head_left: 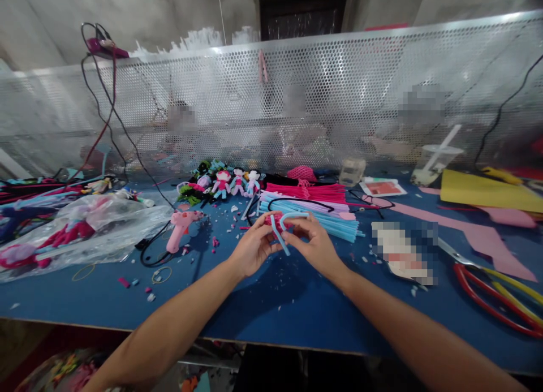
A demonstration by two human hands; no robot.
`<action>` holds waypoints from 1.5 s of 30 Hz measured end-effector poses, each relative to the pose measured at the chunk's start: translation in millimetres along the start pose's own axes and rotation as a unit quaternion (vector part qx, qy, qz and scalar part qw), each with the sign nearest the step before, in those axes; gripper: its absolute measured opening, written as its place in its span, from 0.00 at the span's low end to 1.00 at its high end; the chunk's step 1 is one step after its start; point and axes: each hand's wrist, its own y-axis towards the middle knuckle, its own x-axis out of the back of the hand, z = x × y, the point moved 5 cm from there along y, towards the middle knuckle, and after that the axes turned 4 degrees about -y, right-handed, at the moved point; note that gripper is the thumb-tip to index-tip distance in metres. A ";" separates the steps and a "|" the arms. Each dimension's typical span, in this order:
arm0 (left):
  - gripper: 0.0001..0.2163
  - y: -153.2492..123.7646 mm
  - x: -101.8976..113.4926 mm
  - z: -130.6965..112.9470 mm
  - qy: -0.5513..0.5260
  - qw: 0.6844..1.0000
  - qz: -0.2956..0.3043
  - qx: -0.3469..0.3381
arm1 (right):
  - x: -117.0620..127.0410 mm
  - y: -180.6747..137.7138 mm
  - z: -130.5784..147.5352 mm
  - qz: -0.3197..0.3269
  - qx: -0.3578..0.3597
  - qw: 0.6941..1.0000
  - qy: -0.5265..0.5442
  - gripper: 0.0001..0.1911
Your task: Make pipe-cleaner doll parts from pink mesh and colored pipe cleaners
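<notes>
Over on the far left, bundles of fuzzy stems (36, 197) lie piled along the worktop (292, 324), and just in front of them a clear plastic bag (136, 225) spreads out, with pink and lilac dolls (76, 228) showing at it. Next along, here's the pink glue gun (180, 229), its black cord looping beside it, with bits of pink and white scrap scattered nearby. Behind that, a cluster of small finished-looking dolls (237, 182), pink, lilac and blue, lies close together at the foot of the perforated metal screen (237, 103).

And now the middle, where it's all happening! The left hand (257, 248) has its fingers closed around a small pinkish-red piece (276, 218), held up above the worktop. A light blue stem (280, 236) slants down in front of it, and a curved blue length arches across to the right hand (314, 239), whose fingers pinch in narrow at that curve; whether the two lengths join, I cannot tell.

Just behind the hands, stacks of loose stems (335, 225) in pinkish red, lilac and light blue. On to the right: a clear cup (436, 160) with a straw, a yellow sheet (483, 191), a long pink strip (470, 228), and the red-and-yellow-handled scissors (487, 290), blades angled towards a blurred-out item (405, 253).
</notes>
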 end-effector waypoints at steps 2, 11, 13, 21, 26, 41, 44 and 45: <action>0.17 -0.2 -1.2 1.3 -0.003 1.000 0.007 0.015 | 1.3 0.7 0.3 -0.006 0.005 1.000 -0.015 0.10; 0.15 1.9 0.0 4.5 -0.003 0.998 0.038 0.050 | 1.4 4.6 -5.7 -0.008 0.019 0.999 -0.043 0.04; 0.17 0.6 -0.4 4.8 0.033 0.998 0.036 0.036 | 1.1 4.6 -8.9 -0.007 0.007 0.999 -0.038 0.03; 0.18 1.2 2.9 3.9 0.147 0.989 0.012 -0.030 | 2.2 3.4 -3.6 -0.010 0.006 1.000 -0.025 0.03; 0.16 -1.4 1.6 3.5 0.108 0.994 0.009 -0.017 | 2.5 3.3 -0.3 -0.015 0.030 0.999 -0.024 0.02; 0.14 5.2 7.6 -3.3 0.036 0.998 -0.016 -0.054 | 1.3 1.0 0.3 -0.008 0.021 1.000 -0.020 0.04; 0.15 6.7 9.0 -4.4 0.042 0.995 -0.020 -0.083 | -2.3 -0.6 1.3 0.014 0.030 0.999 -0.012 0.03; 0.15 6.7 8.9 -4.4 0.048 0.994 -0.020 -0.092 | -4.7 -1.7 2.3 0.027 0.041 0.999 -0.011 0.02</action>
